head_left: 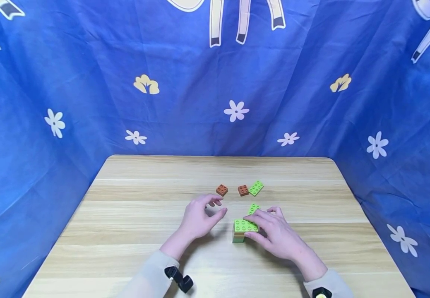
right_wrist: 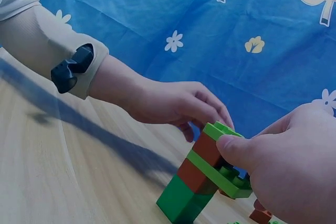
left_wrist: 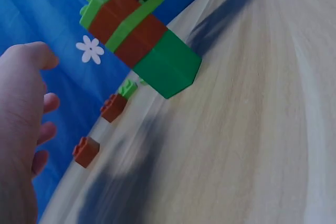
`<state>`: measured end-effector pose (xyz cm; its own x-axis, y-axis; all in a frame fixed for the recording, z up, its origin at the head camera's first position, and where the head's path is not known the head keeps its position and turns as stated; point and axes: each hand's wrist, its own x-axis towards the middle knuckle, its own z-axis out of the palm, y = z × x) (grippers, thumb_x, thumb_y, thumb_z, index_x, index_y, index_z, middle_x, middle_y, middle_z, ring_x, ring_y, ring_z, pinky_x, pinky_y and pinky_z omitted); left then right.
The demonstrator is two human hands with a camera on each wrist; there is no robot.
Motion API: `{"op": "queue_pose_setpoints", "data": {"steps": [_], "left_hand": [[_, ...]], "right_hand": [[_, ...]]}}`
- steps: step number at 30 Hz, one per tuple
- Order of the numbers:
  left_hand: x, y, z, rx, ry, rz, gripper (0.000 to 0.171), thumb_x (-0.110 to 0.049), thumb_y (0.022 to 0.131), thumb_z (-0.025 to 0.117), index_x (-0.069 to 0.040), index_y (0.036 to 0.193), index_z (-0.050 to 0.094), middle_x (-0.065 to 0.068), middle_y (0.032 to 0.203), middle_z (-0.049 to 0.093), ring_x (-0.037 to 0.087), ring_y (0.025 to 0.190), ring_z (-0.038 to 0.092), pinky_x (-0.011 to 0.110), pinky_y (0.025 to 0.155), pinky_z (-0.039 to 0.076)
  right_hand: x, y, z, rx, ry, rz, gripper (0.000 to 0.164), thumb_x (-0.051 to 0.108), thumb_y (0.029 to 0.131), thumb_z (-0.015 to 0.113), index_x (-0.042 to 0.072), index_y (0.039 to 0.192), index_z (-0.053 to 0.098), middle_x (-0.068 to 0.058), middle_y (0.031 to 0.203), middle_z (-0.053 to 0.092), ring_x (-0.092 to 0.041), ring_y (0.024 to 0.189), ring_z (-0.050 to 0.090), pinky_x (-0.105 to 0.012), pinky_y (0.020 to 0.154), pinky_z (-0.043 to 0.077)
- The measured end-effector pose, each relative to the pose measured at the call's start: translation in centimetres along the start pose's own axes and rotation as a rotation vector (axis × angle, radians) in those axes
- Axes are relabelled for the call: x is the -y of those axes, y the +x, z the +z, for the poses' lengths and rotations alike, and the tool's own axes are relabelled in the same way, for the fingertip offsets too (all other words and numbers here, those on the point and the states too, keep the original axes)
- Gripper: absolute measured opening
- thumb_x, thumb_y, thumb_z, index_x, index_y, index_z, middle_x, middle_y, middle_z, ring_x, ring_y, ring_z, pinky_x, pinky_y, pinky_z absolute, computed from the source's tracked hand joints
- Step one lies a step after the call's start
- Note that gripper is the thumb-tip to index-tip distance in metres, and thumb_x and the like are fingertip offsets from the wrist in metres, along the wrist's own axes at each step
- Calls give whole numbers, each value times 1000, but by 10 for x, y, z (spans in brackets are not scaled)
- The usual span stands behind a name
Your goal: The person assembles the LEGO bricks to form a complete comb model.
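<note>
A tower of toy building bricks (head_left: 239, 236) stands on the table in front of me. Dark green (left_wrist: 168, 66) forms its base; above that, brown bricks alternate with light green plates, and the lower plate (right_wrist: 233, 186) juts out to one side. My right hand (head_left: 279, 235) grips the tower at its top, the thumb against the upper light green plate (head_left: 241, 226). To the left of the tower hovers my left hand (head_left: 199, 217), fingers loosely bent with nothing in them, the thumb pointing toward the bricks.
Beyond the hands lie two loose brown bricks (head_left: 222, 190) and a light green plate (head_left: 256, 188), the plate right beside the right-hand brown brick (head_left: 243, 190). A blue cloth with printed flowers (head_left: 236, 111) hangs behind the wooden table (head_left: 125, 231) and along both sides.
</note>
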<state>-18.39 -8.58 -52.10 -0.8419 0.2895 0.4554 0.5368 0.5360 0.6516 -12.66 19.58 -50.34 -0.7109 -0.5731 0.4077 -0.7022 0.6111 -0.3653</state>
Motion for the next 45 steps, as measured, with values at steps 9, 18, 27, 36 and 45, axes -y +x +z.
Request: {"op": "queue_pose_setpoints", "data": {"steps": [9,18,27,36,45], "left_hand": [[17,6,6,62,40,-93,49,-40,93,80,-15,134,70,-4,120,74,22,108,69,47,90,53],[34,18,11,81,147,-113,56,-44,92,79,-16,139,65,-1,122,75,23,106,71,48,87,55],[43,31,16,96,205,-184,62,-46,92,77,-17,144,62,0,125,73,25,114,68,52,91,54],[49,43,25,113,278,-215,63,-52,91,78,-17,142,63,0,121,71,24,114,65,47,100,50],[51,51,36,90,346,-254,68,-61,88,78,-16,137,66,1,118,72,25,113,62,46,98,46]], "right_hand": [[0,2,-1,-2,-15,-14,37,42,102,71,19,131,71,18,115,65,1,99,60,-46,101,34],[0,2,-1,1,-24,-17,37,41,101,73,19,130,71,17,114,66,1,103,61,-45,100,34],[0,2,-1,5,-18,-12,36,40,101,74,19,130,71,17,114,66,1,103,61,-45,100,33],[0,2,-1,9,-20,-13,36,41,101,73,19,130,71,17,115,66,0,104,61,-46,101,34],[1,3,-2,14,-24,-13,37,42,102,71,19,131,71,16,117,66,-1,106,62,-47,101,35]]}}
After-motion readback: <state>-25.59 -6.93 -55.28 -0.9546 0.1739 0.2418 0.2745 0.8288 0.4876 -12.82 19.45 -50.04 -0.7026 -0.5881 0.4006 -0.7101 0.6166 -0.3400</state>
